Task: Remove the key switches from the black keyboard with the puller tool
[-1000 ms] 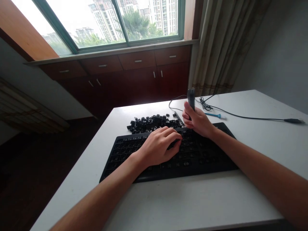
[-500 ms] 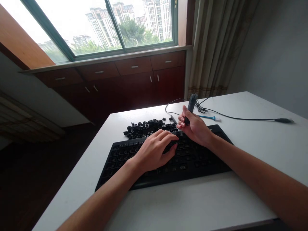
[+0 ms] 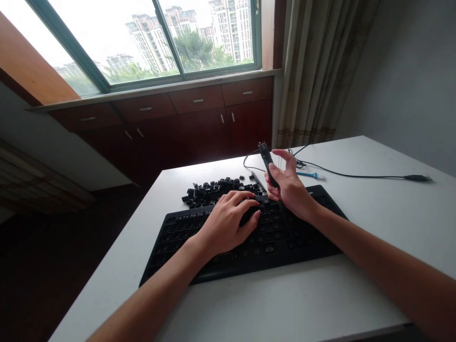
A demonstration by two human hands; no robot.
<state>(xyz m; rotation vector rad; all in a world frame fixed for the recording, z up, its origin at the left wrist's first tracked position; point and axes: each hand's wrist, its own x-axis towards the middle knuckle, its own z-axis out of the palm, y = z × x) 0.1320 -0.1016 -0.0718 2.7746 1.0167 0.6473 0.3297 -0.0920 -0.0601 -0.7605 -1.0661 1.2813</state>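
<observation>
A black keyboard point(image 3: 263, 237) lies at a slant on the white table, with many of its keycaps off. My left hand point(image 3: 228, 221) rests on its middle, fingers apart and curved, holding nothing that I can see. Above the keyboard's back edge, my right hand point(image 3: 288, 187) grips the black body of a keycap puller point(image 3: 268, 161), which points up and tilts left. Thin wires show beside the raised index finger. Behind the keyboard is a pile of loose black keycaps point(image 3: 206, 192).
A black cable point(image 3: 356, 175) runs along the back of the white table point(image 3: 392, 213) to a plug at the right. A thin blue tool point(image 3: 309, 175) lies behind my right hand. Beyond the table stand a dark red cabinet point(image 3: 192, 133), a window and a curtain point(image 3: 309, 71).
My right hand has turned the keycap puller so its top swings left, and the index finger has lifted away from it. The left hand stays nearly in place.
</observation>
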